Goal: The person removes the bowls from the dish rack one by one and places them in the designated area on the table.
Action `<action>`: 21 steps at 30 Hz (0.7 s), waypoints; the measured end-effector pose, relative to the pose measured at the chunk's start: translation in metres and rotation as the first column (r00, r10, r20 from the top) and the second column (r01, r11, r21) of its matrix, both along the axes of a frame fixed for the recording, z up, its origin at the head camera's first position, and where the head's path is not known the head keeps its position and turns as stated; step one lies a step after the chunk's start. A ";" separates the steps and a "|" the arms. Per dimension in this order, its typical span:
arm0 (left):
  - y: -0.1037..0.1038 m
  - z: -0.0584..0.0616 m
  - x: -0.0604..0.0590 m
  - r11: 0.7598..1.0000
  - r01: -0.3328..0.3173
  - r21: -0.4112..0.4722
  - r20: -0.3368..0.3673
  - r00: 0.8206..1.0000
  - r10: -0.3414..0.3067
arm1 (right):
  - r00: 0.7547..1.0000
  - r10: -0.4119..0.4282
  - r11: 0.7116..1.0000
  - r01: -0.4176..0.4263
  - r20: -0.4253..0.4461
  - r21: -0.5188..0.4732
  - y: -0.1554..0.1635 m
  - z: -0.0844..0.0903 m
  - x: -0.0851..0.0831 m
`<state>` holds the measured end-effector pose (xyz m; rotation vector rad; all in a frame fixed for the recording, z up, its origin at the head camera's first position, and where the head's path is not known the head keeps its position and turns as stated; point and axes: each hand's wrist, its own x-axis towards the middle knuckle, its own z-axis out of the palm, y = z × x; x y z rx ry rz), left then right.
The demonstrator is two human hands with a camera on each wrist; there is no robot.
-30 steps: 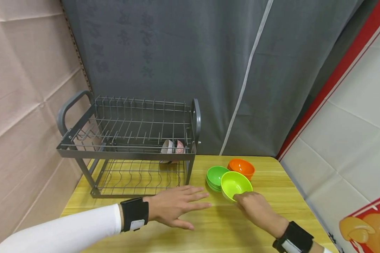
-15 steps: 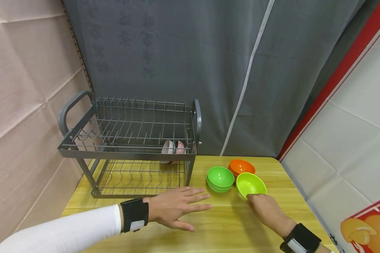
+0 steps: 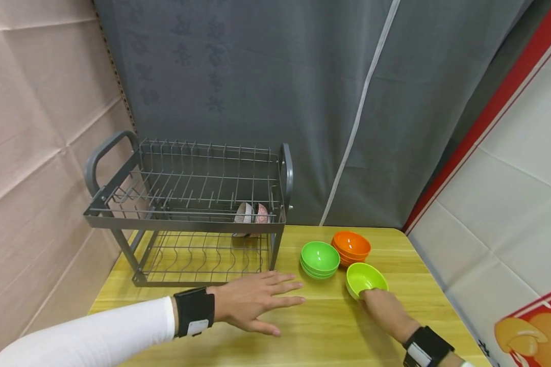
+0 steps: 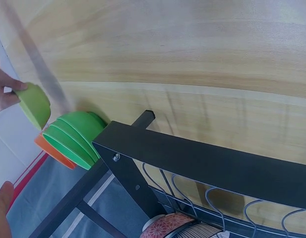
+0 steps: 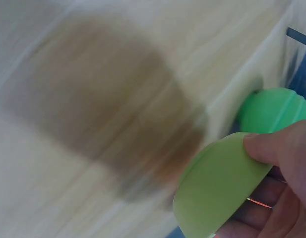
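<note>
My right hand [image 3: 385, 312] pinches the near rim of a lime-green bowl [image 3: 365, 279], thumb on one side and fingers on the other, as the right wrist view also shows. The bowl is close over the table, in front of a stack of orange bowls [image 3: 351, 245]. To its left stands a stack of green bowls [image 3: 320, 257]; their layered rims show in the left wrist view. My left hand [image 3: 257, 299] is held palm down with fingers spread, in front of the rack and apart from the bowls.
A dark two-tier dish rack [image 3: 183, 223] stands on the wooden table [image 3: 312, 326] at the left. Patterned bowls [image 3: 244, 214] sit at the right end of its lower tier. A grey curtain [image 3: 239, 76] hangs behind, and white panelling [image 3: 500, 204] borders the right side.
My right hand has carried the lime-green bowl rightward, away from over the green stack, then slightly nearer to me and lower. My left hand has stayed in place.
</note>
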<state>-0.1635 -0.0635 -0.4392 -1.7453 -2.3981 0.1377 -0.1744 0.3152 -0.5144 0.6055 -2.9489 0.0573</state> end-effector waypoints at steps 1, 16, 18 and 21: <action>0.000 0.000 0.000 1.000 0.000 0.002 0.002 1.000 0.000 | 1.000 0.002 1.000 -0.002 0.010 -0.002 0.000 -0.003 0.000; -0.003 -0.001 0.000 1.000 -0.009 -0.008 -0.009 1.000 0.008 | 1.000 0.007 1.000 -0.007 0.029 -0.013 -0.005 -0.027 0.002; -0.004 -0.001 0.000 1.000 -0.010 -0.011 -0.009 1.000 0.010 | 0.999 -0.004 1.000 0.004 0.032 -0.018 -0.007 -0.027 0.002; -0.004 -0.001 0.000 1.000 -0.014 -0.016 -0.010 1.000 0.014 | 0.997 -0.028 0.999 0.030 0.066 -0.032 -0.008 -0.026 0.001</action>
